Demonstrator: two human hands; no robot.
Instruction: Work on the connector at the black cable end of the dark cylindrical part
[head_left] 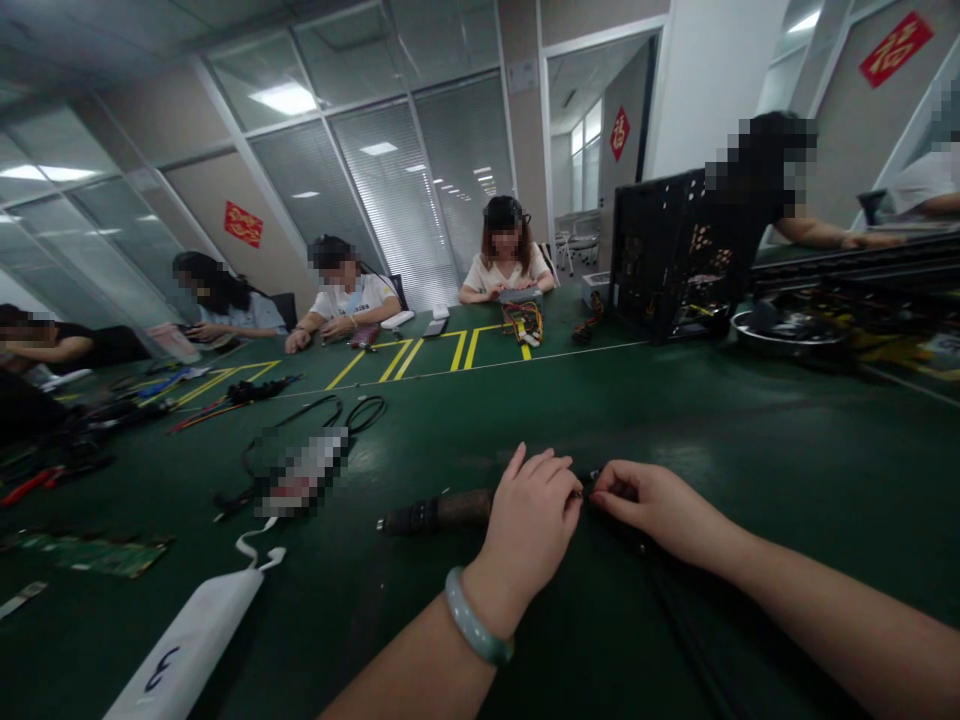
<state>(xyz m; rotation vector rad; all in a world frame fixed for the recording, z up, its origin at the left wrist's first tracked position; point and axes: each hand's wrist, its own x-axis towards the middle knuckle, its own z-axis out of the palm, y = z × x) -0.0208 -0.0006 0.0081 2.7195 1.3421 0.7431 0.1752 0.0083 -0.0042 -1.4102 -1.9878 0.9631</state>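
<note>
My left hand [531, 518], with a pale green bangle on the wrist, lies curled over a long dark tool [439, 514] that rests flat on the green table [750, 430]; its handle sticks out to the left. My right hand [651, 505] pinches a small dark part right at the tool's tip, touching my left fingertips. What sits between the fingers is too small to name.
A white pouch [191, 640] lies at the front left, a green circuit board [97, 553] further left, black cables [330, 415] beyond. An open black computer case [675, 255] stands back right. Several other people sit along the far and left sides.
</note>
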